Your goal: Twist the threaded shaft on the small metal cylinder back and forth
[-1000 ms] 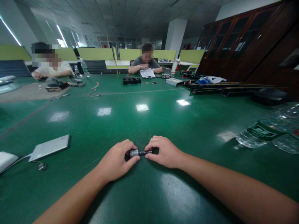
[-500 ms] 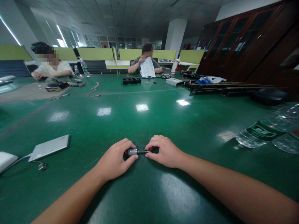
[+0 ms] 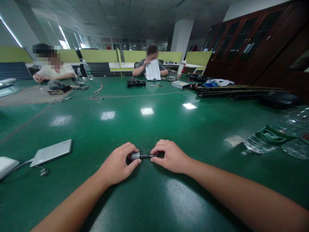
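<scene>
Head view: left hand [image 3: 118, 166] holds a silver metal cylinder [image 3: 135, 156], thumb on the near side, fingers on the far side. A thin dark shaft [image 3: 145, 156] extends from the cylinder toward the right hand [image 3: 172, 156], which pinches the shaft's outer end between thumb and fingertips. Assembly lies roughly level, low in the middle of the view, just above or on the glossy green tabletop [image 3: 145, 129]; contact cannot be told. Both grips narrow. Left side: flat silver slab [image 3: 51, 153] with white cable [image 3: 25, 163] running to a white block [image 3: 7, 165]; small shiny metal part [image 3: 44, 171] just beside the slab. Right side: clear plastic bottle with green label [image 3: 267, 135], lying tilted in view, a second clear bottle [image 3: 298, 146] beside it. Far side: black compartmented tray [image 3: 136, 83], pale cord [image 3: 96, 93], silver box [image 3: 180, 84], long black rails [image 3: 231, 91]. A person in grey [image 3: 164, 68] sits behind white papers [image 3: 152, 69]; a person in white [image 3: 60, 71] sits farther left.
</scene>
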### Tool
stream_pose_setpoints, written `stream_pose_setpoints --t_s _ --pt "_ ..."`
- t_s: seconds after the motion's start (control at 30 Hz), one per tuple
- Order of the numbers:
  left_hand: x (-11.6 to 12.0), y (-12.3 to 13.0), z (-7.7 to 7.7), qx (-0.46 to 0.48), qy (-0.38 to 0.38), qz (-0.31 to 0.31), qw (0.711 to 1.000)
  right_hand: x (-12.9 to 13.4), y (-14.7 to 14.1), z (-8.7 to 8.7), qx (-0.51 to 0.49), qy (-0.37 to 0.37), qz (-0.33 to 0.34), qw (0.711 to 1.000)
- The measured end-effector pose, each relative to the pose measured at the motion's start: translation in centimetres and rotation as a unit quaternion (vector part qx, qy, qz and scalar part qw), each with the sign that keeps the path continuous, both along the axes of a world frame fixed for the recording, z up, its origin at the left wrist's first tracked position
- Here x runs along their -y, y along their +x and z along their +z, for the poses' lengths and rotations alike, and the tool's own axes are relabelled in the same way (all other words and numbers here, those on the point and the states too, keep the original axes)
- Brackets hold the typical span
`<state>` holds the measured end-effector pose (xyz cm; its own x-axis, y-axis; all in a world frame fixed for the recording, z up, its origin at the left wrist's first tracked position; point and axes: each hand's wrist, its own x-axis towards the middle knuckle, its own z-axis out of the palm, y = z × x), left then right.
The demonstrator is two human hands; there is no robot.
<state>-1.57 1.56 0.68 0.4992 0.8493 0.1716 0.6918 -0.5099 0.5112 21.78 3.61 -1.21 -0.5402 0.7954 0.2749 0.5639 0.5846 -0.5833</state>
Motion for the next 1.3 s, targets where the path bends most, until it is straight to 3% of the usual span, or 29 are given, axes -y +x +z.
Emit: stream_pose_setpoints --t_s 1.13,1.3 --pt "-0.52 -0.56 -0.04 -0.015 0.007 0.033 0.999 0.11 0.02 0.33 -0.030 -0.021 -0.027 0.999" --pt "-0.79 -1.00 0.03 -0.017 0.012 0.043 0.999 -0.05 0.12 0.28 -0.042 -0.043 -0.057 0.997"
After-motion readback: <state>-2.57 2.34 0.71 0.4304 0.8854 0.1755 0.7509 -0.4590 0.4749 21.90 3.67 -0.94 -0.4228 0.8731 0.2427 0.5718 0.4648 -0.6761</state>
